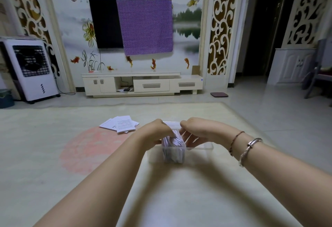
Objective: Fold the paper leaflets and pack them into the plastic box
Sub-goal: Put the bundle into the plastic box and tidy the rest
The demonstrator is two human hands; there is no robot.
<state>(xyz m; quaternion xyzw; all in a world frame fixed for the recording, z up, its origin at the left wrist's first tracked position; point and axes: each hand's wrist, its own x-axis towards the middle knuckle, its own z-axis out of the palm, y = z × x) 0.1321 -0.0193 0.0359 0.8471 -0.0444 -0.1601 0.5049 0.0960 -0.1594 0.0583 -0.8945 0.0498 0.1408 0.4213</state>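
While both hands work over the open plastic box [179,153], the left hand [154,131] pinches a folded leaflet [175,134], its grip narrow, to slot it among the upright packed leaflets [173,150]; the right hand [195,131], fingers loosely spread, steadies the stack. Unfolded leaflets [119,124] wait well apart on the mat [53,137].

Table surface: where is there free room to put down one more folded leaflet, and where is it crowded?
Free: the bare table between the two forearms, nearer than the plastic box, and the pink round patch nearer than the loose leaflets. Crowded: the box mouth, where the left hand and right hand work over the folded leaflets.
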